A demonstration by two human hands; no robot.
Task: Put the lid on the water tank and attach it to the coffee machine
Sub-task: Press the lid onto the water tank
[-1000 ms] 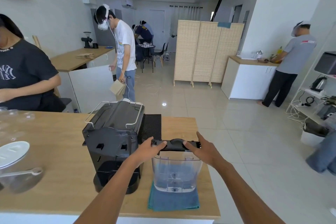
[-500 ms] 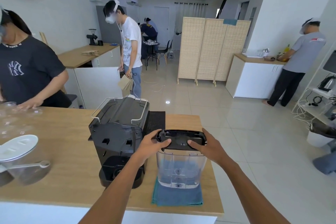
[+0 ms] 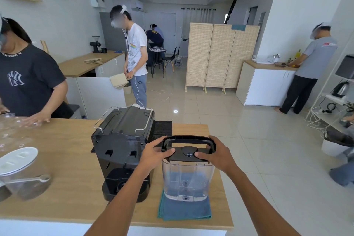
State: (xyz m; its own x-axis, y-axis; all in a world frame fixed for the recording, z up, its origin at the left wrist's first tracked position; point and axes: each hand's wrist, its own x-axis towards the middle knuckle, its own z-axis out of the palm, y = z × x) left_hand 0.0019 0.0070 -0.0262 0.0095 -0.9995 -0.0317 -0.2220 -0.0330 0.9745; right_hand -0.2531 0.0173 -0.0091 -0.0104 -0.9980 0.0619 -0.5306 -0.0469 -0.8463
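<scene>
Clear plastic water tank [image 3: 187, 180] stood upright on a blue folded cloth [image 3: 184, 209], just right of the black coffee machine [image 3: 122, 147] on the wooden counter [image 3: 63, 161]. Black lid [image 3: 188, 148] sat on the tank's top rim, far edge seemingly raised; hard to tell whether fully seated. Left hand [image 3: 155, 154] clamped on the lid's left side, thumb on top. Right hand [image 3: 218, 154] clamped on the lid's right side, thumb pressed near the centre. Left of the coffee machine, a clear jar with white lid [image 3: 18, 159] and a scoop [image 3: 28, 179].
</scene>
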